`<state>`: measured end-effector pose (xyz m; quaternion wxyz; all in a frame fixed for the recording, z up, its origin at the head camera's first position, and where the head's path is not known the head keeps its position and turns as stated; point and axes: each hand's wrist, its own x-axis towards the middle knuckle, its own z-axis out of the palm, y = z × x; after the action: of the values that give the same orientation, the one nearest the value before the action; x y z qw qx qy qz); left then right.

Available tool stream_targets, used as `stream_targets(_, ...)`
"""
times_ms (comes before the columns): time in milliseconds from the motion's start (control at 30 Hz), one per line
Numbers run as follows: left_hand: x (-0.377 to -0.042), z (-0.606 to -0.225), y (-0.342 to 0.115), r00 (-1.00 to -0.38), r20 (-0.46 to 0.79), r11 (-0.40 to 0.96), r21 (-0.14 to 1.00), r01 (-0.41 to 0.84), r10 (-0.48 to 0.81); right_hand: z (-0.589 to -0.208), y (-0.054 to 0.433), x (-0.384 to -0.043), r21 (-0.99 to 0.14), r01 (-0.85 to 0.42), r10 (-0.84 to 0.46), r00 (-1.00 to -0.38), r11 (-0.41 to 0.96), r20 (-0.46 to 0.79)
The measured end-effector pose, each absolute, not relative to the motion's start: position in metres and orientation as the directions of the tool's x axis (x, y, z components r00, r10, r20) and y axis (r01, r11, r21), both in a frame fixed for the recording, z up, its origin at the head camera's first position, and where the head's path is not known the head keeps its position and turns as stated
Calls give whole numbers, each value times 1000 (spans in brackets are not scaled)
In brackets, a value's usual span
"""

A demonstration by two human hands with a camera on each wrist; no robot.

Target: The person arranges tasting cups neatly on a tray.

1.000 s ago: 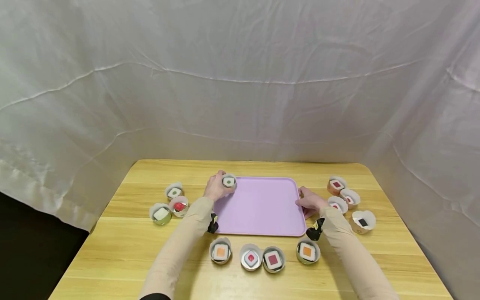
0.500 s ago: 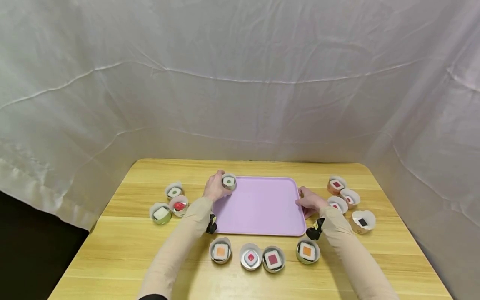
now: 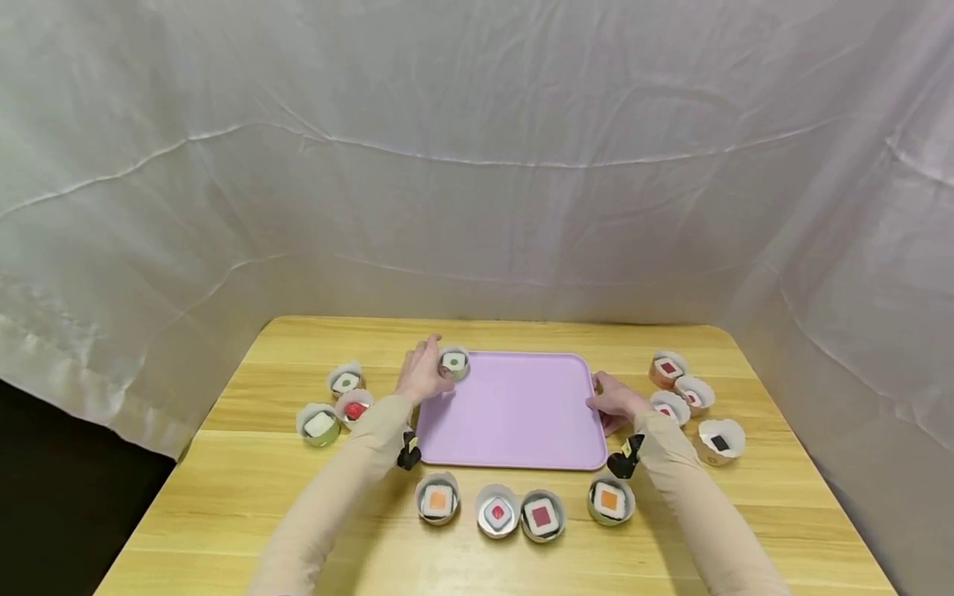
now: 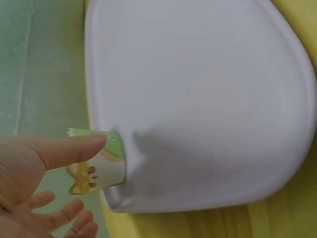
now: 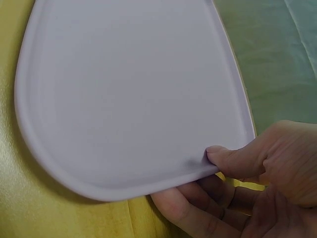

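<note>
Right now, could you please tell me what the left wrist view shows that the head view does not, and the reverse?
Only the left wrist view shows clearly the orange-and-white print on the side of the cup by the left hand.

Only the head view shows the right hand at the tray's edge, the green-dotted piece inside that cup, and the other cups.

Both show the left hand, the tray, that cup at its corner, and part of the table.
</note>
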<state>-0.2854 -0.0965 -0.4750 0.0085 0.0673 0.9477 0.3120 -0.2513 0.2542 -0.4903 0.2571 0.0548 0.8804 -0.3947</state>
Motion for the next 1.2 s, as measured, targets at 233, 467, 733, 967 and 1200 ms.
stream_targets(233, -281, -461, -110, -991, 19, 821, 559, 117, 129, -490, 254, -250, -664, 290, -109, -864, 689, -491)
stream_targets(467, -285, -445, -136, -995, -78, 860, 511, 11, 59, -489, 254, -250, -665, 289, -106, -867, 688, -487)
stream_targets(733, -290, -441, -168, -989, -148, 870, 485, -91, -21, -490, 253, -250, -671, 281, -110, -872, 686, -477)
stream_targets(967, -289, -437, -186, -982, -175, 853, 501, -146, -66, -491, 254, -251, -674, 279, -112, -873, 684, -475)
stream_targets(1200, -286, -430, -196, -980, -179, 865, 474, -166, -90, -490, 253, -250, -687, 274, -128, -872, 672, -473)
